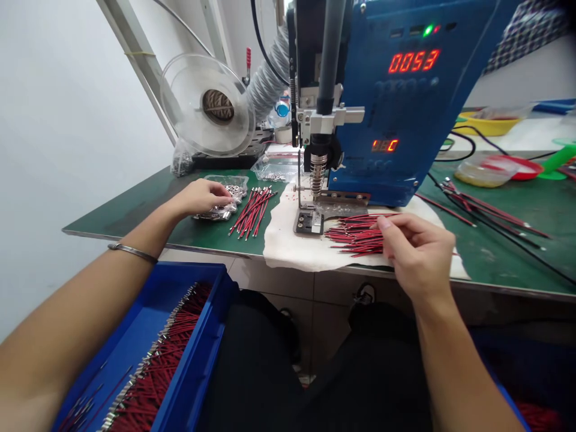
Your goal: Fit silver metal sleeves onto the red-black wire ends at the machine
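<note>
My left hand [209, 197] is over a clear plastic tray [245, 180] of small silvery metal connectors [229, 207]. Its fingers are pressed together among the parts, and what they pinch is hidden. With thumb and finger, my right hand [416, 249] pinches a red-and-black wire at the right end of a pile of red-and-black wires [355, 234] on a pale cloth [288, 246]. Left of that pile's tips is a small metal fixture [309, 222], below the spring-loaded tip [317, 171] of a blue machine [396, 108]. A bunch of wires with metal ends [253, 213] lies beside the tray.
A blue bin [216, 300] below the table at left holds many wires with metal ends. A clear reel [180, 108] stands behind my left hand. Black cables and loose wires [499, 213] cross the green tabletop [517, 258] at right, near a red dish [524, 168].
</note>
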A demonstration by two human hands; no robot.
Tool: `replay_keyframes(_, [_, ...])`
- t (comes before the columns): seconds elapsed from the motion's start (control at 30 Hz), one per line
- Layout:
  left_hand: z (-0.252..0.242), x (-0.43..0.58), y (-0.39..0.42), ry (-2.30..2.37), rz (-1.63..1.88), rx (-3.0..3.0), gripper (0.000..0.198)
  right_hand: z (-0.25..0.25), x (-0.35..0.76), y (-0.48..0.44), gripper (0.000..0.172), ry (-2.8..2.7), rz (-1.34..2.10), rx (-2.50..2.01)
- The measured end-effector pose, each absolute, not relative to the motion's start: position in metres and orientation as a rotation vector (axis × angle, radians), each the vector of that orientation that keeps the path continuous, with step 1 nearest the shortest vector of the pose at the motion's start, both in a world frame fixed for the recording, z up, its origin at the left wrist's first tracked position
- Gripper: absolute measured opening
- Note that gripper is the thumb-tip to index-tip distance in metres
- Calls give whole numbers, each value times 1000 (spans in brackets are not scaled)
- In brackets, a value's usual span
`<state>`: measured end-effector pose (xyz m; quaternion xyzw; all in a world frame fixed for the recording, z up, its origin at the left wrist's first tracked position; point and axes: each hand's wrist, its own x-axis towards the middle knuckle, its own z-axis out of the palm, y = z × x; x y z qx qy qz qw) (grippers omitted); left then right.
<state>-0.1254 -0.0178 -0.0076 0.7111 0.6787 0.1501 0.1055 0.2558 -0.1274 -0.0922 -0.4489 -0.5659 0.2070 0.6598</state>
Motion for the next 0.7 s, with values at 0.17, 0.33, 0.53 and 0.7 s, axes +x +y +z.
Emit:
replay_keyframes(0.17, [-12, -129, -16, 1994, 508, 2122, 40, -91, 252, -127, 20, -1299, 420, -1054])
replay_keyframes(0.33, [-11, -131, -15, 2085, 654, 2126, 31, -92, 252, -128, 22, -1310, 397, -1071])
replay_keyframes(0.53, [-18, -73, -52, 1734, 1285, 2081, 24, -89, 255, -134, 34, -1455, 505, -1092])
replay_keyframes(0.7, [-54, -19, -70, 1332, 1291, 1673, 28, -81, 263, -138, 42, -1612, 723, -1124])
